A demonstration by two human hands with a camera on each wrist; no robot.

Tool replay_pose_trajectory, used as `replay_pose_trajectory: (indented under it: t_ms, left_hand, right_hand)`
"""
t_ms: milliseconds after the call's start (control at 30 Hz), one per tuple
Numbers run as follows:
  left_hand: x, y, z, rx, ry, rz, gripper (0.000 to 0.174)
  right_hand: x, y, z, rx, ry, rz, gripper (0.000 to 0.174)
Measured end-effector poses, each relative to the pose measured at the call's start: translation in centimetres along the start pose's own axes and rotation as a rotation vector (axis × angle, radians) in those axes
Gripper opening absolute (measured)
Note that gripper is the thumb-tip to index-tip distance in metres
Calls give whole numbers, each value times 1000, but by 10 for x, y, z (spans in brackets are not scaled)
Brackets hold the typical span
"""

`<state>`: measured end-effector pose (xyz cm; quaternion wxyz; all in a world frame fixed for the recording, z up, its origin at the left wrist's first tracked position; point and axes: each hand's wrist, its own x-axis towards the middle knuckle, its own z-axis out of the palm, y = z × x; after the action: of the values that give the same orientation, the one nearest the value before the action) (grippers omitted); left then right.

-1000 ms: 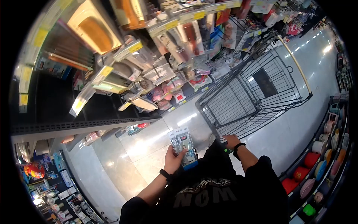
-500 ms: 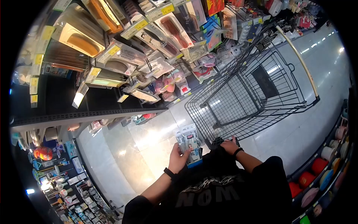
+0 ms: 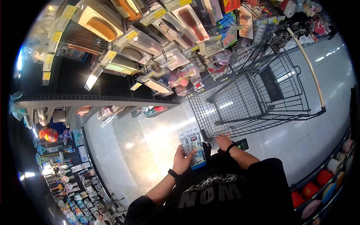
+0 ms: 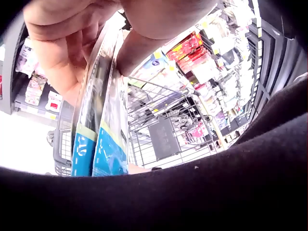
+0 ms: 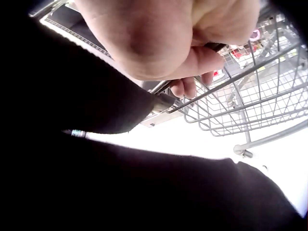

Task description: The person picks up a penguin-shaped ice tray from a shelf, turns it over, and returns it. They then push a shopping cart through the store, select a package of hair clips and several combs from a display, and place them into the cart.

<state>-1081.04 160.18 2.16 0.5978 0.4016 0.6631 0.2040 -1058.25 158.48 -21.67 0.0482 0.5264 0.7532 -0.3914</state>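
My left hand [image 3: 182,161] pinches clear plastic packages [image 3: 194,148] with blue lower ends, held upright in front of the black shirt. From the left wrist, two packages [image 4: 111,139] show face to face between the thumb and fingers of that hand [image 4: 62,45]. At the near end of a wire shopping cart [image 3: 270,83] is my right hand [image 3: 224,142]. Seen from the right wrist, the fingers of this hand [image 5: 159,38] curl over the rim of the cart [image 5: 226,85]; part of that grip is hidden by the palm.
Packaged combs and brushes [image 3: 191,24] hang on the shelf ahead and left, above a grey shelf edge [image 3: 93,98]. More goods [image 3: 71,180] hang at lower left. Red and white containers [image 3: 311,190] line the right shelf. Shiny tiled floor [image 3: 142,150] lies between.
The shelves and cart have shifted in the head view. My right hand has moved slightly left along the cart's near end. The left hand keeps holding the packages.
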Motion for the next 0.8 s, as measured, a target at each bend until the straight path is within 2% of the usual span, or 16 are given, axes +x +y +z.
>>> replay_pose_trajectory:
  t_ms: [100,200,267,300,467,567,667,700,800]
  left_hand:
    - [-3,-7,-10,23,1,-5,43]
    - [-5,-13,-23,18,-2,0,43]
    - [-5,-19,-26,-29,-6,23,43]
    - [-8,-10,-34,-24,-15,3,44]
    - [-5,-43,-87,-24,-21,78,44]
    - [-12,-51,-110,-51,-24,77,45]
    - [-5,-60,-135,-84,-41,86,45]
    - [-2,-63,-141,-97,-52,92,45]
    - [21,-89,-144,-208,-58,194,46]
  right_hand:
    - [16,-17,-3,-5,-39,-4,33]
    - [37,-42,5,12,37,2,32]
    - [44,-53,0,-1,-3,8,34]
    - [52,-62,1,-6,-15,10,34]
    - [83,-95,18,28,-68,40,41]
    - [67,-120,-17,-5,-199,47,49]
    - [61,-127,-8,57,-79,-92,53]
    - [58,-130,-6,-3,15,-142,52]
    - [42,-152,-42,383,16,-7,46]
